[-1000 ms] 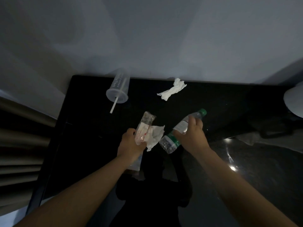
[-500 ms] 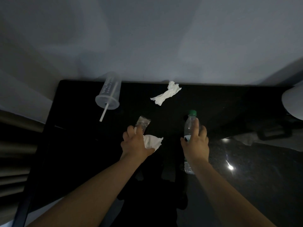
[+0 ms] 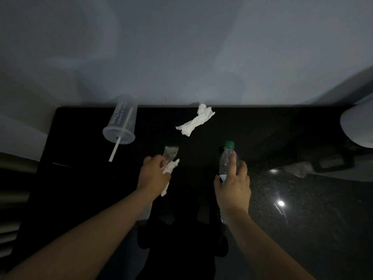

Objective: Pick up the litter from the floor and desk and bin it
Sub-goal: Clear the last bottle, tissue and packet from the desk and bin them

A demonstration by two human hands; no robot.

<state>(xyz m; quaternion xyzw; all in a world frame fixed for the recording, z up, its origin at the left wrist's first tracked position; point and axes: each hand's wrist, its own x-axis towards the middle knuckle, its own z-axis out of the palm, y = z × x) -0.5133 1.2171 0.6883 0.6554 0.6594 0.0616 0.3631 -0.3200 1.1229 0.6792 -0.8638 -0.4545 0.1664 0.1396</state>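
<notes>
My right hand (image 3: 234, 188) just swung its gripped bottle (image 3: 227, 158) upright, left hand (image 3: 152, 174) clutches wrapper (image 3: 171, 152) and tissue (image 3: 170, 166) — cup (image 3: 121, 122) at 10 o'clock, napkin (image 3: 195, 123) at 12 remain.

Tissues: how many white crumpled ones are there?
2. One tissue lies on the black desk near the wall; the other tissue is in the left hand with a wrapper. More may be hidden.

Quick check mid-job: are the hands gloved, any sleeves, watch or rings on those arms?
No gloves: the left hand and right hand are bare. Both forearms are bare too, no sleeve in view down to the frame's edge. No watch, band or ring shows, though the light is dim.
</notes>
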